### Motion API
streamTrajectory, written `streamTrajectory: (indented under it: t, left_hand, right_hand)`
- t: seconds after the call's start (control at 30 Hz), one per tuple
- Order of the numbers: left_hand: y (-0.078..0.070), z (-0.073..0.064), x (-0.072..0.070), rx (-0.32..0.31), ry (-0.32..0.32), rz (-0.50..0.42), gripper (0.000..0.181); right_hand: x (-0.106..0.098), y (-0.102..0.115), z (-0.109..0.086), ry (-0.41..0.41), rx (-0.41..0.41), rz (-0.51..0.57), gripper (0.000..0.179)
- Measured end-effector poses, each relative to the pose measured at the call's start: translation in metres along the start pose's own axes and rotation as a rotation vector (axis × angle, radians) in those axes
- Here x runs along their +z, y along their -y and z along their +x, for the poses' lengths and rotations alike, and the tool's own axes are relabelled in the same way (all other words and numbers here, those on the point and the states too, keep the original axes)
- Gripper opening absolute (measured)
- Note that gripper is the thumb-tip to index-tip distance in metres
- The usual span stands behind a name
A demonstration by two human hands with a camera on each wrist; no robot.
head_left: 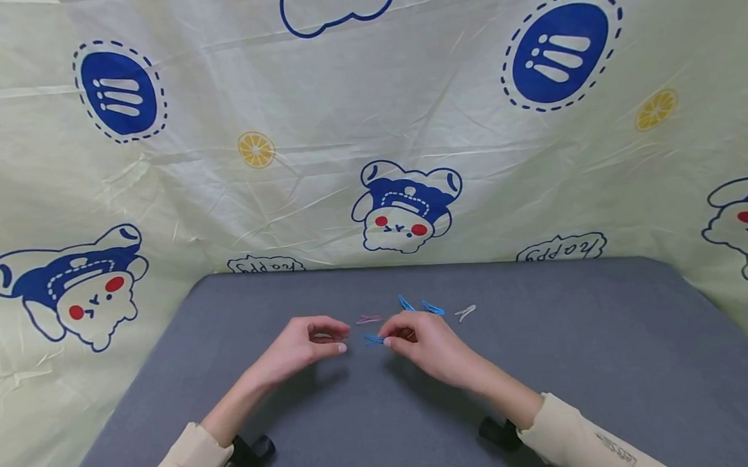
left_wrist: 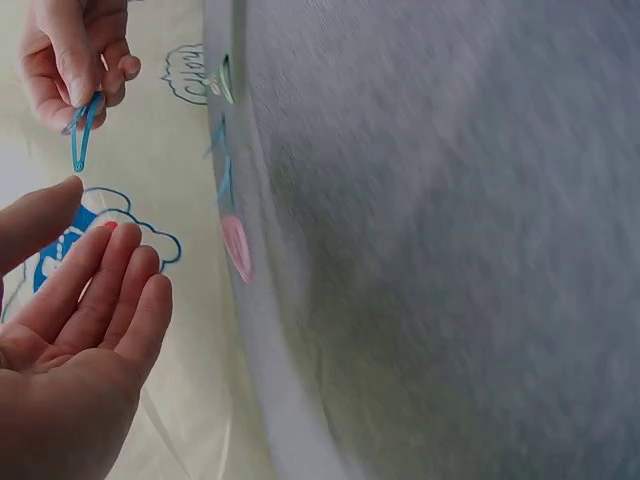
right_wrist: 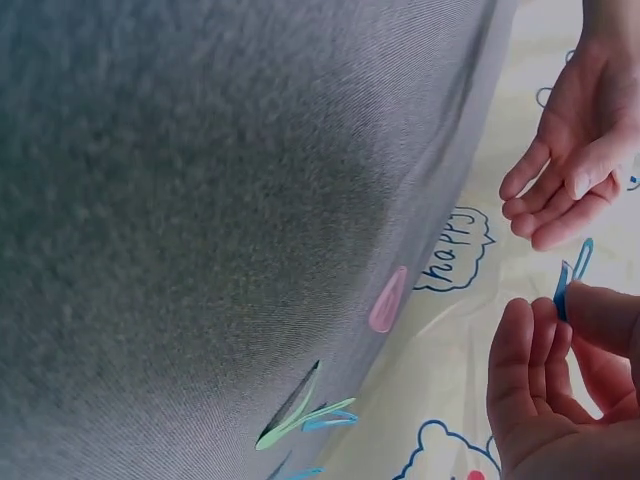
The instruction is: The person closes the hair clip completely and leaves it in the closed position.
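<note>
A blue snap hair clip [head_left: 372,340] is pinched between the thumb and fingers of my right hand [head_left: 432,346], held above the table. In the right wrist view that hair clip [right_wrist: 584,258] looks spread open, its two parts apart. My left hand [head_left: 316,346] hovers just to the left with nothing in it, fingers loosely bent and thumb apart; the left wrist view shows its bare palm [left_wrist: 85,365]. A pink hair clip [head_left: 369,319] lies on the table behind the gap between the hands.
Behind my right hand lie two more blue hair clips [head_left: 405,303] [head_left: 434,307]. A pale green hair clip [head_left: 466,313] is further right, standing spread. The grey table [head_left: 543,365] ends at a patterned cloth [head_left: 323,215] hanging behind it.
</note>
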State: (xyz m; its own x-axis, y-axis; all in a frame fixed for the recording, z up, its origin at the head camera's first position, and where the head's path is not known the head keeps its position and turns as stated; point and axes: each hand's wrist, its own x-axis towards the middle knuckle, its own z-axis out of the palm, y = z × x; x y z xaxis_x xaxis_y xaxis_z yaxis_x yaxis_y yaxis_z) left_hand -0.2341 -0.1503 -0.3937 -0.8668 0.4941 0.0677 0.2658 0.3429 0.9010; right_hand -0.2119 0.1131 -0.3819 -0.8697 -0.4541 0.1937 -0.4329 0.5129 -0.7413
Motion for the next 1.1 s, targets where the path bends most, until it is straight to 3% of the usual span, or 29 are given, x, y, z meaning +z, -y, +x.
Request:
streamTrajectory:
  t: [0.4,0.7,0.9,1.1]
  left_hand:
    - [-0.022,-0.008,0.017,-0.005,-0.042,-0.058,0.031]
    - [-0.031,-0.014,0.033,0.056,-0.054,-0.083,0.030]
    - [-0.039,-0.020,0.039,0.079,-0.046,-0.085,0.031]
    - [-0.050,-0.026,0.044,0.056,-0.057,-0.075,0.030]
  right_hand:
    - [-0.010,0.014,-0.024,-0.133,0.042,-0.007,0.014]
    - [-0.010,0.017,-0.040,-0.171,-0.011,-0.044,0.016]
    - [-0.013,0.024,-0.053,-0.217,0.003,-0.038,0.020]
    - [-0.018,0.032,-0.064,-0.256,0.026,-0.019,0.023]
